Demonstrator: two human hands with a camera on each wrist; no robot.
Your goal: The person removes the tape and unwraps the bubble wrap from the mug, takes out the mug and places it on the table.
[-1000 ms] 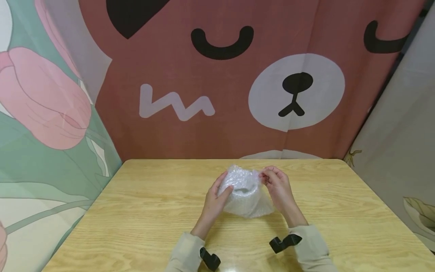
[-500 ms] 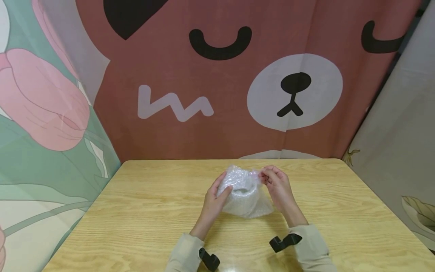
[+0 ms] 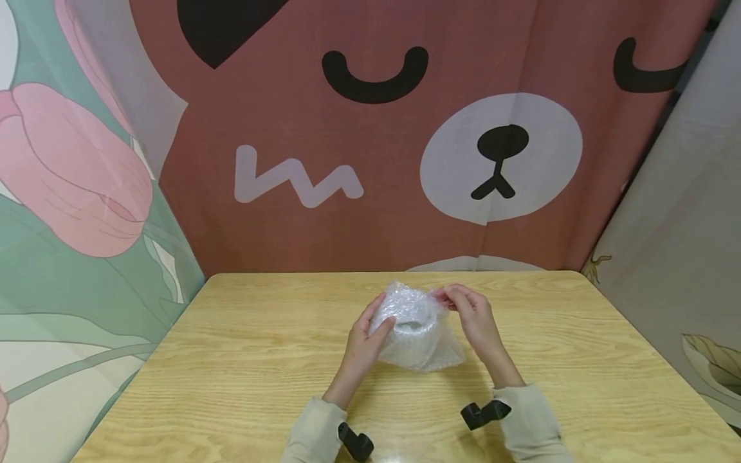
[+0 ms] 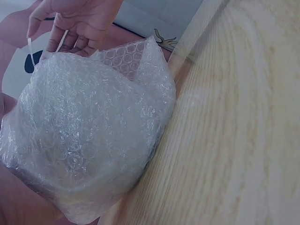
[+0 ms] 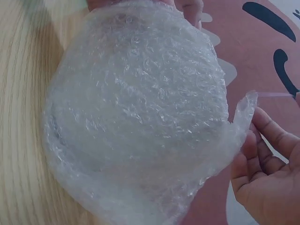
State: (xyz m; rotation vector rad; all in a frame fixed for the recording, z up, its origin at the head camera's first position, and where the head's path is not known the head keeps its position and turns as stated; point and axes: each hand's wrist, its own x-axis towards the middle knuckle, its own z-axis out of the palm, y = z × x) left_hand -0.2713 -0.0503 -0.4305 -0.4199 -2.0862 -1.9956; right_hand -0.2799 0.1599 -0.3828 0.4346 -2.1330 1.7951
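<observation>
Now above the middle of the wooden worktop (image 3: 231, 360), held up: a round bundle wrapped in bubble wrap (image 3: 413, 328), between both hands; left hand (image 3: 365, 344) curled around the left side of the bundle, thumb on the front, fingers behind; right hand (image 3: 471, 318) at the upper right edge, fingertips brought together on a loose flap of the wrap and on a thin strip that looks like clear tape (image 4: 29, 47); cannot tell exactly whether tape or wrap edge. Seen from the left wrist view: same bundle (image 4: 84, 136) close to the camera, lower part near the worktop (image 4: 234, 140), right hand (image 4: 75, 21) above it with fingers bent downward. Seen from the right wrist view: bundle (image 5: 140, 112) filling most of the frame, flap standing out at the right, right hand (image 5: 267, 173) just beside this flap, fingers curled. Behind the worktop, hanging: a curtain with a bear face (image 3: 500, 154); at the left, a cloth with a pink flower (image 3: 69, 173). On both wrists: black straps (image 3: 485, 413).
</observation>
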